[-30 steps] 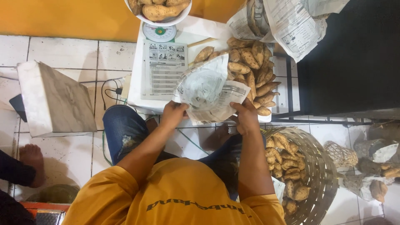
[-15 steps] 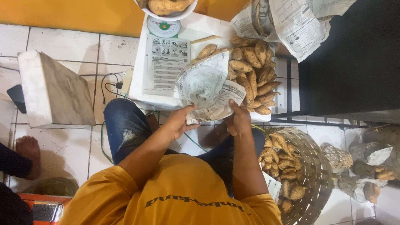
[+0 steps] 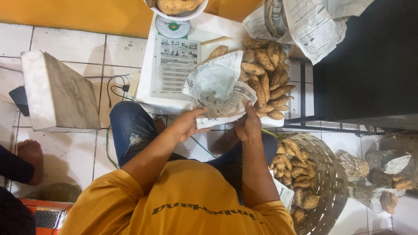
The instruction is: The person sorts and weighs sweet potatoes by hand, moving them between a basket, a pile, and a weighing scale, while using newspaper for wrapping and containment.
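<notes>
A: Item one, change since half a second ago: I log the left hand [image 3: 185,126] drawn back off the newspaper bundle [image 3: 217,89], while the right hand [image 3: 248,126] stays on it.

B: Finger state, left?

A: Spread and loosely curled, palm turned toward the paper, fingertips just short of its lower edge. It grips nothing.

B: Right?

A: Thumb on top of the lower right corner, fingers hidden beneath. I read that as a pinch on the paper, which keeps the fold from springing open.

B: Location of the bundle?

A: At the near edge of the white table [image 3: 148,93], overhanging toward the knees, touching the heap of sweet potatoes [image 3: 267,82] on its right. I cannot tell what is inside it.

B: Other entries?

A: A printed sheet [image 3: 174,67] lies flat left of the bundle. A weighing scale [image 3: 173,27] stands beyond it, its bowl [image 3: 176,8] holding more potatoes. A wicker basket [image 3: 324,182] of potatoes sits on the floor by the right elbow, within reach. A stone block [image 3: 61,93] stands on the tiles to the left. Another person's bare foot [image 3: 30,154] shows at far left.
</notes>
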